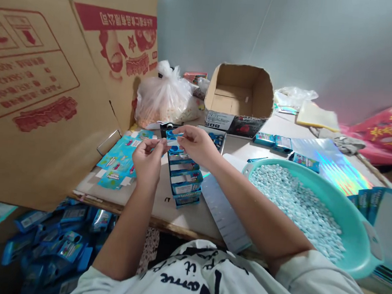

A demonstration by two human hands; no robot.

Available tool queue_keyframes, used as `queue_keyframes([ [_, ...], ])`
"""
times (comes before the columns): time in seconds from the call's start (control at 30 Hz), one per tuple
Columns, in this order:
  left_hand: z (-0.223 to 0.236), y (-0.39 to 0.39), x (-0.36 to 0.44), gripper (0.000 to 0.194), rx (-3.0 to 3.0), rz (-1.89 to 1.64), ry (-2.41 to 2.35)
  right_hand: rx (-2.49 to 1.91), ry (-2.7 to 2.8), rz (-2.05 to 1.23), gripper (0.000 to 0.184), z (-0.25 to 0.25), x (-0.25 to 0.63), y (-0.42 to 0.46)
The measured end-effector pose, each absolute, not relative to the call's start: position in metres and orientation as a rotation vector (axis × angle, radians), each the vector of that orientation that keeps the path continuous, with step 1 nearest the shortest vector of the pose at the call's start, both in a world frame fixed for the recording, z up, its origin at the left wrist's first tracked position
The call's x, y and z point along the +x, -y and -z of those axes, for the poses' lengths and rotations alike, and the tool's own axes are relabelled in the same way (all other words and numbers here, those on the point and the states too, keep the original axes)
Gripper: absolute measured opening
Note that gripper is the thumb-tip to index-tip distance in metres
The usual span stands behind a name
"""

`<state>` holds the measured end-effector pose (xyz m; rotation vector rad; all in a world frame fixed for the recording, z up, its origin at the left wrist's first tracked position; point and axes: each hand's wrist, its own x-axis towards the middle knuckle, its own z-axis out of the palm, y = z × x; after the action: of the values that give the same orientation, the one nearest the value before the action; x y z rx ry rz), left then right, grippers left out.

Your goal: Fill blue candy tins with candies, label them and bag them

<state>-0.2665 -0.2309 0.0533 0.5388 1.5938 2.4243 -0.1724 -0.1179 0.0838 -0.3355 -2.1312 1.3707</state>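
My left hand point(149, 157) and my right hand point(197, 143) meet above the table, both pinching one small blue and white box point(173, 138) between fingertips. Directly below them stands a row of several open blue boxes point(184, 179) lined up on the tabletop. Flat unfolded blue cartons point(120, 160) lie to the left of my left hand. A teal basin point(351, 229) full of small pale blue candies point(297, 207) sits under my right forearm's right side.
A big cardboard panel point(39, 81) walls off the left. An open cardboard box point(238, 98) and a white plastic bag point(166, 98) stand at the back. Holographic sheet point(333, 165) and loose blue boxes point(274, 141) lie right. Many blue packs point(55, 244) pile below the table edge.
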Motion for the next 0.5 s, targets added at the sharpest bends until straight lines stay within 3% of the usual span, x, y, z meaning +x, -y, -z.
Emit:
queue_keyframes([
  [0.33,-0.036,0.227,-0.29,0.026,0.352,-2.257,-1.809,-0.462,2.503,-0.805,0.009,-0.084,-0.184,0.113],
  [0.5,-0.031,0.227,-0.293,0.031,0.288,-2.183,-1.739,-0.455,2.593,-0.701,0.017,-0.088,-0.184,0.114],
])
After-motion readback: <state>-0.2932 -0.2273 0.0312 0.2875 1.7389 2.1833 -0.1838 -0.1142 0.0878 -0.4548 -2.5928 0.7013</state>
